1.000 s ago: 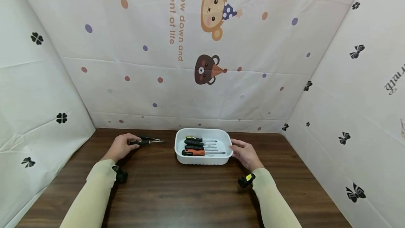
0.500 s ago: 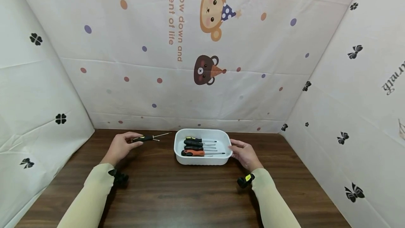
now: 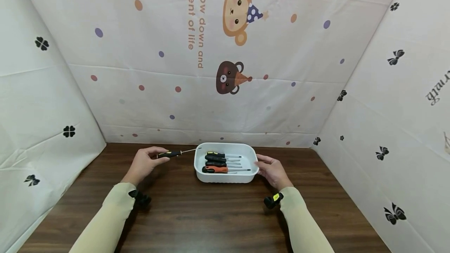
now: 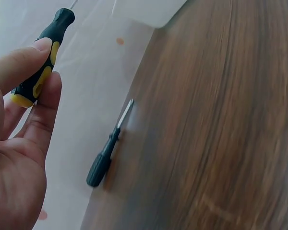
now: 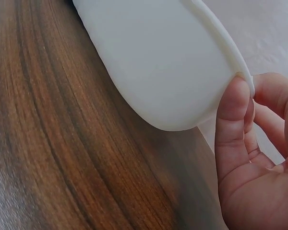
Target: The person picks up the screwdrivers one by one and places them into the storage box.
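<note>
My left hand pinches a screwdriver by its black-and-yellow handle between thumb and fingers. This screwdriver is raised off the table, and its thin shaft points right, its tip overlapping the bin's left rim in the head view. Below it, a second screwdriver with a black handle lies near the table's back edge; in the head view the hand mostly hides it. My right hand pinches the right end of a white plastic bin, thumb at the rim. Several screwdrivers lie inside, including an orange-and-black one.
The bin stands on a dark wooden table, close to its back edge. A printed white cloth hangs behind the table, with further white sheets along both sides. Each wrist wears a small black camera.
My left hand has picked up the black-and-yellow screwdriver from the table and carried it right towards the bin, its tip now angled upward. My right hand and the bin have stayed put.
</note>
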`<action>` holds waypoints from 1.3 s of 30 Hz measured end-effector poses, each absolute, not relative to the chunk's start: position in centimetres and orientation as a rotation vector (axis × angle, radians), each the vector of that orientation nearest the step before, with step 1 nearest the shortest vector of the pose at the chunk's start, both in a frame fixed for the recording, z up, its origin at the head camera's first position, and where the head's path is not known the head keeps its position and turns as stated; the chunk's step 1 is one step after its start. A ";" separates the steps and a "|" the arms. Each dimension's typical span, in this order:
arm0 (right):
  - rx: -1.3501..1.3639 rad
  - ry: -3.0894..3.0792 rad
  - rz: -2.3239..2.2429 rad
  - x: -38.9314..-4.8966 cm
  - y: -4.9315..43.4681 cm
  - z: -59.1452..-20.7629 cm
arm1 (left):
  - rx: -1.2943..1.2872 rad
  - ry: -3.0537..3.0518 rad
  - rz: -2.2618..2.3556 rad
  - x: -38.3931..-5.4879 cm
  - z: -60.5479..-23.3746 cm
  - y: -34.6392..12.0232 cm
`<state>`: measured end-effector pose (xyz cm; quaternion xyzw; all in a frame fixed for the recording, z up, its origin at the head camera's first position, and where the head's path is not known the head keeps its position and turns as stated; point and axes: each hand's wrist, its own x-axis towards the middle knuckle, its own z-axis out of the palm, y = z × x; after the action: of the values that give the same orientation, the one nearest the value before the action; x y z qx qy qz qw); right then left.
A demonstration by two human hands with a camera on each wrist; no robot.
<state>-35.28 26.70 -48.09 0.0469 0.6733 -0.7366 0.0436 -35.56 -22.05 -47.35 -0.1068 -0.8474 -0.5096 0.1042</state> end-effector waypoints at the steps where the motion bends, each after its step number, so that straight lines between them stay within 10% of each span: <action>1: 0.142 2.062 -2.249 -35.3 26.7 -48.1 | -0.322 -2.498 -1.505 -35.6 -47.3 -21.8; 39: 0.170 2.050 -2.254 -35.4 26.7 -48.3 | -0.543 -2.485 -1.610 -35.9 -45.6 -13.5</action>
<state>-35.43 26.73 -48.28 0.0558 0.6712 -0.7378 0.0450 -35.92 -13.52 -45.65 -0.1799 -0.8237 -0.5337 0.0658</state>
